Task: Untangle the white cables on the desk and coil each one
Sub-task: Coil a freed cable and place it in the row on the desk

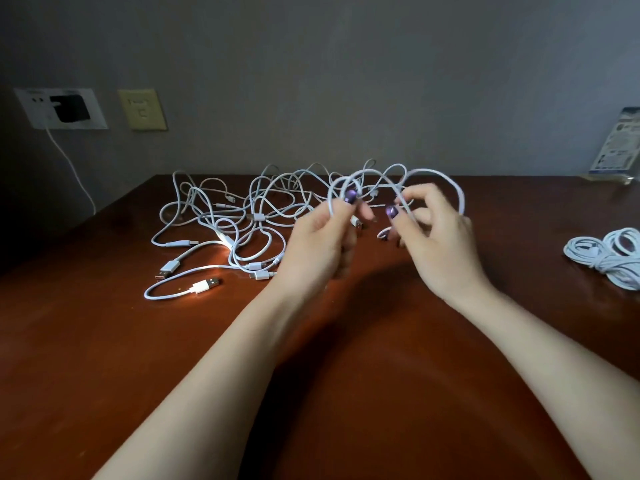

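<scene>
A tangle of white cables (221,223) with several USB plugs lies on the brown desk (104,341), left of centre. Both hands are raised above the desk in front of it. My left hand (322,244) pinches a white cable (374,174) between thumb and fingers. My right hand (440,244) pinches the same cable a little further along. The cable arches in loops over both hands, and one loop curves round the right side of my right hand. Coiled white cables (609,254) lie at the desk's right edge.
A wall runs behind the desk. On it are a socket plate with a black charger (69,108), a white lead hanging down, and a yellowish plate (142,109). A printed card in a clear stand (616,147) stands at the back right.
</scene>
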Demonstrator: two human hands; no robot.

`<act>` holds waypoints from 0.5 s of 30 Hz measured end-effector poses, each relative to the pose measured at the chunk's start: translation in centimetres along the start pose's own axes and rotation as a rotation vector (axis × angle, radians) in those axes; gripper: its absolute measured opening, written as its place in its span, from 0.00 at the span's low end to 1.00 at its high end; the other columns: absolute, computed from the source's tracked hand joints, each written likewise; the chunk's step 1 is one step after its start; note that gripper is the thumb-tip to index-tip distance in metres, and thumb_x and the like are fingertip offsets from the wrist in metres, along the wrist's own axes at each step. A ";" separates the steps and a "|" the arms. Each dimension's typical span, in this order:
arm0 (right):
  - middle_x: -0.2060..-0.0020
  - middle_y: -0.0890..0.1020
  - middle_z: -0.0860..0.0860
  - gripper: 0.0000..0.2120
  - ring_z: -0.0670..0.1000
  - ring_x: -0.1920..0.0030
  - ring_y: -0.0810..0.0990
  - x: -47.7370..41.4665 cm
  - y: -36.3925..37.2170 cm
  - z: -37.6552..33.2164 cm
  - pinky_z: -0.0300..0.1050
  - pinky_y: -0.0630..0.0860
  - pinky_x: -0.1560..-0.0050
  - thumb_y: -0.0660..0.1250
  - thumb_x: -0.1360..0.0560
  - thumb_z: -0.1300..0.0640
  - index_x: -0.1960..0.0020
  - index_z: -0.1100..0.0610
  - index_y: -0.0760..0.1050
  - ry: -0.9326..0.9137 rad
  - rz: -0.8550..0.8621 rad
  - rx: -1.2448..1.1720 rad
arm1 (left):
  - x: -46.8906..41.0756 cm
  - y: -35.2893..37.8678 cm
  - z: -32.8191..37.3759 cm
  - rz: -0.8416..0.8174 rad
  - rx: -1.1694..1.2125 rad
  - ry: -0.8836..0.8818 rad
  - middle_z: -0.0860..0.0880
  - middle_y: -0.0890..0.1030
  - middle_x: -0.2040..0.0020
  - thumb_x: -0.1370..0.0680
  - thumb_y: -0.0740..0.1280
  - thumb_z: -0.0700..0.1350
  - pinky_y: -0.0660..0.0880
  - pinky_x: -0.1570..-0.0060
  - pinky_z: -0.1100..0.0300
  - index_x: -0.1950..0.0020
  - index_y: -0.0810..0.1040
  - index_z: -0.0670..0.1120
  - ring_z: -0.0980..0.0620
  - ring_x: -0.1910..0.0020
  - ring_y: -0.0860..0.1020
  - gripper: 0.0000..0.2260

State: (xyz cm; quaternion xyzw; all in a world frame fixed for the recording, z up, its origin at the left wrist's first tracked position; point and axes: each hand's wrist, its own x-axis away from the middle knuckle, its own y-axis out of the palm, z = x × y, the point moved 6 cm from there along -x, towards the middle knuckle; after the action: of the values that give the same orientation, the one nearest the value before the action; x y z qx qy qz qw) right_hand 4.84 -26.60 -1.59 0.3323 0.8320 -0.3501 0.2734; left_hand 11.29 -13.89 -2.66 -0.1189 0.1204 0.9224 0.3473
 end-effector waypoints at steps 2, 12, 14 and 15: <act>0.69 0.79 0.40 0.04 0.45 0.63 0.78 0.3 0.6 -0.1 0.35 0.70 0.59 0.65 0.24 0.58 0.51 0.51 0.73 -0.031 -0.074 0.097 | -0.1 -1.0 0.0 0.091 0.048 0.008 0.55 0.60 0.77 0.18 0.57 0.49 0.53 0.78 0.68 0.60 0.74 0.46 0.58 0.80 0.55 0.15; 0.68 0.81 0.53 0.12 0.60 0.69 0.79 1.3 1.5 -2.6 0.46 0.76 0.71 0.60 0.24 0.57 0.47 0.58 0.80 -0.377 -0.055 0.417 | -0.2 -0.6 -0.7 0.030 0.078 -0.053 0.54 0.60 0.74 0.17 0.56 0.49 0.56 0.79 0.67 0.49 0.76 0.44 0.58 0.77 0.56 0.13; 0.70 0.79 0.53 0.15 0.61 0.71 0.77 1.4 1.6 -2.6 0.50 0.77 0.72 0.57 0.23 0.56 0.49 0.59 0.80 -0.406 -0.059 0.429 | -0.2 -0.6 -0.7 -0.012 0.090 -0.076 0.53 0.60 0.72 0.17 0.56 0.49 0.56 0.79 0.68 0.48 0.77 0.44 0.58 0.77 0.56 0.13; 0.71 0.78 0.53 0.16 0.60 0.72 0.76 1.5 1.6 -2.7 0.51 0.77 0.72 0.55 0.23 0.55 0.49 0.59 0.80 -0.423 -0.060 0.429 | -0.2 -0.6 -0.8 -0.028 0.089 -0.089 0.53 0.60 0.72 0.17 0.55 0.48 0.56 0.79 0.68 0.48 0.77 0.45 0.58 0.77 0.56 0.12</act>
State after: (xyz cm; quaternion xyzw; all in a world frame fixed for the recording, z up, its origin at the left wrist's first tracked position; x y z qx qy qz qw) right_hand 4.52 -23.17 -1.62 0.2772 0.6731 -0.5874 0.3537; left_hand 11.95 -13.81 -3.45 -0.0639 0.1443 0.9155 0.3700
